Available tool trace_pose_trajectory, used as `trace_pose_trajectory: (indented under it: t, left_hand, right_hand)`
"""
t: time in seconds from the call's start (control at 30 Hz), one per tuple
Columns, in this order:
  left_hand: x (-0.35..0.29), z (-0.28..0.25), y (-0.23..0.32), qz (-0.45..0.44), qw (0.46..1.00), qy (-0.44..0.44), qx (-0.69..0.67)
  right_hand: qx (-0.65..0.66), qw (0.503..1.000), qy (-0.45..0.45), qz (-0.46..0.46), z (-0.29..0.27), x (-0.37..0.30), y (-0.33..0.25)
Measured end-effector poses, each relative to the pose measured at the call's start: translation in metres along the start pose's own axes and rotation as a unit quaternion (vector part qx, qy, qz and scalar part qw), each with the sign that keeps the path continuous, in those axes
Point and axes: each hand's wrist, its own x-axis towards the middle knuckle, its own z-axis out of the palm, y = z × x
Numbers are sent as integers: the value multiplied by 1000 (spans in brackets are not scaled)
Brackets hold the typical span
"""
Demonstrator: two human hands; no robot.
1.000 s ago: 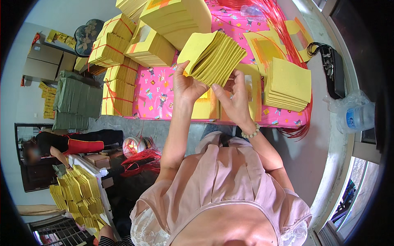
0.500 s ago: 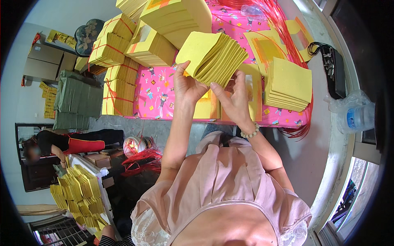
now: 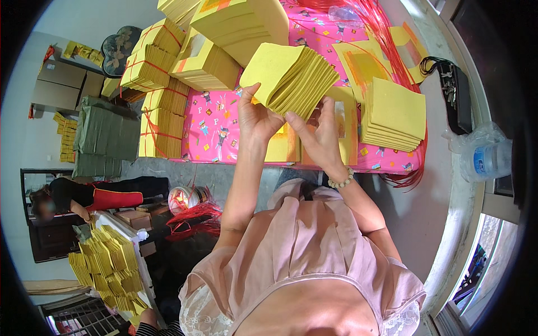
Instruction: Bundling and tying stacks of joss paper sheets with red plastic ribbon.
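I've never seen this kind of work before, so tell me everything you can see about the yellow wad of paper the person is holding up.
The yellow paper stack is a thick bundle of thin square sheets, fanned so the edges splay apart. It is held tilted above the pink patterned table cover. The left hand grips its lower left corner, and the right hand pinches its lower edge. No band shows around it.

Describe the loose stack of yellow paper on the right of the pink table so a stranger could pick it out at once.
Start at the pink patterned tablecloth. Near its right edge, right of the person's right hand, lies a flat stack of square yellow paper sheets. Unlike the tied yellow paper bundles at the left, no red string binds it.
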Motion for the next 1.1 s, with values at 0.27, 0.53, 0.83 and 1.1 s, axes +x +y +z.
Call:
trace_pose_trajectory:
  t: [0.27,0.53,0.83,1.1]
  left_hand:
    - [6,0,-4,21,997,13,69]
    - [42,15,16,-7,969,-59,241]
    - [113,113,-18,-167,846,-194,469]
    - [164,160,-128,-279,731,-259,566]
  right_hand:
    - [38,999,18,5,-3,-4,8]
    - [6,1000,26,9,-58,-35,6]
    - [-81,981,158,81,-136,-104,12]
    - [-88,953,272,101,-171,-124,15]
